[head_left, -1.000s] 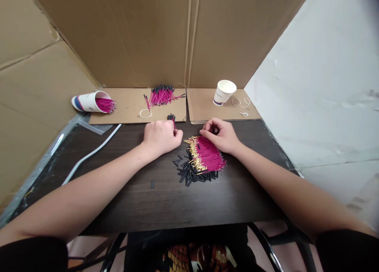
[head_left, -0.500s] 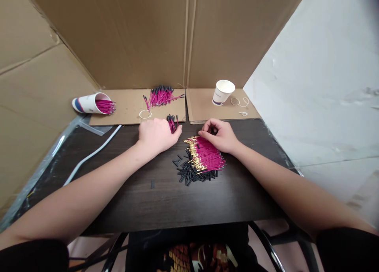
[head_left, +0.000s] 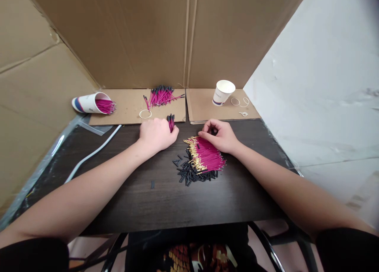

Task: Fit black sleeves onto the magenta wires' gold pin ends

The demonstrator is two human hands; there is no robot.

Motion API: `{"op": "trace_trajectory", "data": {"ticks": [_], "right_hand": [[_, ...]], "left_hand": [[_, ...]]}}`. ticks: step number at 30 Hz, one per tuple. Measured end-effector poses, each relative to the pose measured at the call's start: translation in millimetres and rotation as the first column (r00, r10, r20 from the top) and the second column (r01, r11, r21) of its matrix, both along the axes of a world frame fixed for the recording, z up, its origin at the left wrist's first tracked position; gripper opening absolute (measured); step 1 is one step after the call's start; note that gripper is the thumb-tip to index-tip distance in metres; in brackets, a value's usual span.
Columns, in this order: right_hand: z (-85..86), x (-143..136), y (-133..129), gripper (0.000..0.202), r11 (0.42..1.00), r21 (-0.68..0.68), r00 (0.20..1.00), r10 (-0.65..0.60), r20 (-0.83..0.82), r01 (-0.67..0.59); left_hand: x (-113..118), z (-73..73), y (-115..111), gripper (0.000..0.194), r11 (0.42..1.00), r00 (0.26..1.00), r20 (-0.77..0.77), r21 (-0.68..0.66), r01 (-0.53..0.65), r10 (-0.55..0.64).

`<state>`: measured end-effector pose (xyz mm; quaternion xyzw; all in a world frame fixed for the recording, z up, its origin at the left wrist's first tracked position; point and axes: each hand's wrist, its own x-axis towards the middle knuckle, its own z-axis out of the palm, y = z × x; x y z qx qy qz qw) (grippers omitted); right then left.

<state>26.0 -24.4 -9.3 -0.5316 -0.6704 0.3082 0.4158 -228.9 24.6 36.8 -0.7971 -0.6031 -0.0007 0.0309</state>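
Note:
My left hand [head_left: 158, 134] is closed around a small bundle of magenta wires with black sleeves [head_left: 171, 122], whose black ends stick up past the thumb. My right hand [head_left: 218, 135] rests at the top right of a pile of magenta wires with gold pin tips [head_left: 209, 155]. Its fingers are curled with thumb and forefinger near each other at the pile's upper edge; whether anything is pinched there is too small to make out. Loose black sleeves [head_left: 189, 174] lie under and in front of that pile, and one black sleeve lies on top of it.
Farther back, a heap of sleeved magenta wires [head_left: 162, 95] lies on cardboard [head_left: 127, 106] beside a rubber band [head_left: 145, 114]. A paper cup [head_left: 85, 104] of wires lies on its side at left. Another paper cup [head_left: 223, 92] stands right, near white bands [head_left: 235, 102]. A pale cord [head_left: 94, 153] crosses the table's left.
My left thumb has drawn in against the wire bundle, which is now gathered tighter and more upright. My right hand has hardly moved.

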Motion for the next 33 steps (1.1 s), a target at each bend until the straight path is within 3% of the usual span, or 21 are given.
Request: {"op": "trace_trajectory", "data": {"ticks": [14,22,26,28,29,31,33], "right_hand": [[0.5,1.7,0.1,0.025,1.0,0.002,0.999,0.028,0.024,-0.028],[5.8,5.4,0.6,0.02,0.994,-0.017,0.993,0.108,0.056,-0.107],[11.0,9.7,2.1,0.016,0.98,-0.044,0.978,0.197,0.069,-0.194],[13.5,11.9,3.1,0.014,0.968,-0.057,0.967,0.246,0.067,-0.243],[14.5,12.9,3.7,0.013,0.963,-0.061,0.961,0.268,0.065,-0.264],[16.1,14.6,4.7,0.012,0.952,-0.067,0.951,0.303,0.062,-0.299],[17.2,16.1,5.5,0.011,0.943,-0.074,0.942,0.328,0.062,-0.324]], "left_hand": [[-2.7,-3.7,2.3,0.059,0.999,1.0,-0.014,0.026,0.025,-0.024],[-1.1,0.0,0.3,0.062,1.0,1.0,-0.021,0.026,0.008,-0.007],[-0.7,4.3,-4.9,0.057,0.996,1.0,0.021,0.091,0.018,-0.02],[-1.8,3.2,-8.0,0.044,0.983,0.985,0.083,0.116,0.142,-0.152],[-2.7,1.4,-9.4,0.034,0.96,0.953,0.133,0.113,0.257,-0.271],[-5.0,-4.2,-11.5,0.015,0.838,0.794,0.285,0.072,0.54,-0.537],[-7.2,-9.9,-12.4,0.008,0.678,0.606,0.403,0.048,0.734,-0.685]]}}
